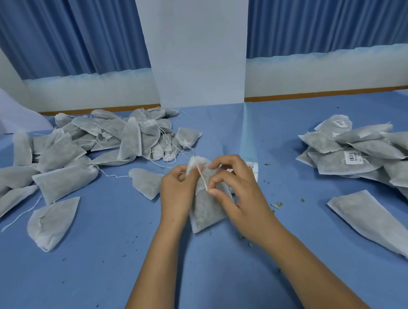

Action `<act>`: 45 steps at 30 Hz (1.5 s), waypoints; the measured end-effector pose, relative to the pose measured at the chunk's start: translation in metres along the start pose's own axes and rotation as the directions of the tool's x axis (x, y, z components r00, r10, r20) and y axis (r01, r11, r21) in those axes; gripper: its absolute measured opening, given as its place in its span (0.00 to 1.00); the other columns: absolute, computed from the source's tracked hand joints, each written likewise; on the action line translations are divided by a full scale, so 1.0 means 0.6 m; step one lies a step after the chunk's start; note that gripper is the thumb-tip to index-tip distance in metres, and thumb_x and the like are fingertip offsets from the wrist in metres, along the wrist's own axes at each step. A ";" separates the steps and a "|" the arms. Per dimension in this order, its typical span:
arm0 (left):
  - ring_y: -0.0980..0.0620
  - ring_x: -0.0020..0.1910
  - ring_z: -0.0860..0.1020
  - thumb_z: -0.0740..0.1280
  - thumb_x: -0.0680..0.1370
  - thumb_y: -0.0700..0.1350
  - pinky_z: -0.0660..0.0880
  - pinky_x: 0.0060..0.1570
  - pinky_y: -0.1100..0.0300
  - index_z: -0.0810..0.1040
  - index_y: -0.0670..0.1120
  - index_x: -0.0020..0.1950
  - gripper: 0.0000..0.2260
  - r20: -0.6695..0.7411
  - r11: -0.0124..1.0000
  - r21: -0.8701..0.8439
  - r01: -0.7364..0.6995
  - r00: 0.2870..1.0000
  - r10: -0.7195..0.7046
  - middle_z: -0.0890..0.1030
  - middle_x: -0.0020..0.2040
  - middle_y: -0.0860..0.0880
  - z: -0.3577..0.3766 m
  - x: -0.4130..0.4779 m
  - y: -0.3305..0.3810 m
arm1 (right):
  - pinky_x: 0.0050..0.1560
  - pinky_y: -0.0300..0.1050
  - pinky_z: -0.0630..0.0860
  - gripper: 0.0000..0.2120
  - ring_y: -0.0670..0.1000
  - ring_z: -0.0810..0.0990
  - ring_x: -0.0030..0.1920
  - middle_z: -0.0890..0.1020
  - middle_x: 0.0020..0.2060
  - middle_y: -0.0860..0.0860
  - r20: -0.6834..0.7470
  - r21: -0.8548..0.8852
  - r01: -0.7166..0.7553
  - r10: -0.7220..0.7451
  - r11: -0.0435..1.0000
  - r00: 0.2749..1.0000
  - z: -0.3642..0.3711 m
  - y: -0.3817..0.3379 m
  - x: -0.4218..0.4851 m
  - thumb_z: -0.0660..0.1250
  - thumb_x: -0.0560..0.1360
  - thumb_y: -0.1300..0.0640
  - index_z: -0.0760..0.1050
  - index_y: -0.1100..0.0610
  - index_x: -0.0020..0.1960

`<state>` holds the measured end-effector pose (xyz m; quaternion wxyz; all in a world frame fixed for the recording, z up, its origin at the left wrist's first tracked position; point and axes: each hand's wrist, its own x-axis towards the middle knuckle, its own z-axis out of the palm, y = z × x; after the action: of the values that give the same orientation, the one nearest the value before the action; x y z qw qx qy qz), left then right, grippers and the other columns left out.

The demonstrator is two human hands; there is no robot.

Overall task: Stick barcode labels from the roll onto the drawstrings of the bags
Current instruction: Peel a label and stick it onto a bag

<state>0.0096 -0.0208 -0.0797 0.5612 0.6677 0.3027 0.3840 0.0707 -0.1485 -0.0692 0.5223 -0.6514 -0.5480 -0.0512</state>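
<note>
Bag in work: one filled bag (206,209) of pale non-woven cloth lies in the middle of the blue table (202,270), directly in front of the person. Its neck is lifted and its bottom rests on the cloth.
Left hand: the left hand (176,187) grips the gathered neck with curled fingers. I think this keeps the bag steady while the string is handled.
Right hand: the right hand (236,188) pinches the drawstring (202,176) between thumb and forefinger, and the other fingers (219,180) are bent loosely above it.
Drawstring: it runs tight and slanted from the neck down to the pinch, probably so that a straight piece is free for a label.
Labels: a strip of barcode labels (251,165) lies just behind the right hand and is partly hidden by it. It is near enough to reach quickly. No label is on this string yet, as far as I can see.
Left pile of bags (59,150): many bags with loose strings and no labels, it seems the stock that waits.
Right pile of bags (365,153): well apart, and some bags show a white label (353,158), so these are likely finished.
Leaf crumbs (277,205): they are scattered on the table near the right hand.
</note>
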 end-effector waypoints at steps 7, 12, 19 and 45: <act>0.58 0.32 0.76 0.70 0.77 0.46 0.72 0.34 0.64 0.81 0.46 0.46 0.04 -0.006 0.968 -0.250 -0.013 1.000 0.012 0.79 0.31 0.55 0.000 0.000 0.005 | 0.57 0.22 0.59 0.09 0.32 0.66 0.61 0.67 0.59 0.44 0.132 0.155 -0.345 0.326 0.926 0.936 0.006 0.013 -0.001 0.65 0.76 0.65 0.73 0.52 0.41; 0.60 0.46 0.80 0.67 0.77 0.45 0.76 0.43 0.66 0.76 0.58 0.54 0.09 0.066 0.953 -0.276 -0.126 0.987 0.149 0.83 0.48 0.57 -0.003 -0.003 0.010 | 0.52 0.22 0.62 0.12 0.29 0.70 0.52 0.71 0.54 0.44 0.023 0.248 -0.404 0.412 0.881 0.911 -0.003 0.021 0.005 0.66 0.75 0.65 0.73 0.52 0.37; 0.57 0.49 0.79 0.72 0.74 0.42 0.72 0.50 0.67 0.84 0.54 0.40 0.07 0.263 0.970 -0.024 -0.242 0.934 0.240 0.83 0.46 0.48 0.009 -0.012 0.010 | 0.51 0.23 0.64 0.09 0.31 0.71 0.53 0.71 0.55 0.44 -0.034 0.179 -0.368 0.379 0.913 0.925 -0.004 0.026 0.005 0.67 0.75 0.63 0.75 0.53 0.38; 0.57 0.56 0.77 0.70 0.76 0.35 0.69 0.58 0.72 0.83 0.39 0.54 0.08 0.381 0.628 0.356 -0.691 0.722 0.578 0.78 0.62 0.49 0.072 0.001 -0.008 | 0.53 0.45 0.68 0.14 0.49 0.71 0.44 0.77 0.36 0.40 -0.144 -0.023 -0.479 0.472 0.877 0.870 -0.043 0.075 0.014 0.66 0.76 0.61 0.74 0.43 0.38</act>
<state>0.0469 -0.0420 -0.0875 0.2376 0.8868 0.0632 0.3914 0.1217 -0.1552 -0.0806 0.5352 -0.7762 -0.3328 0.0193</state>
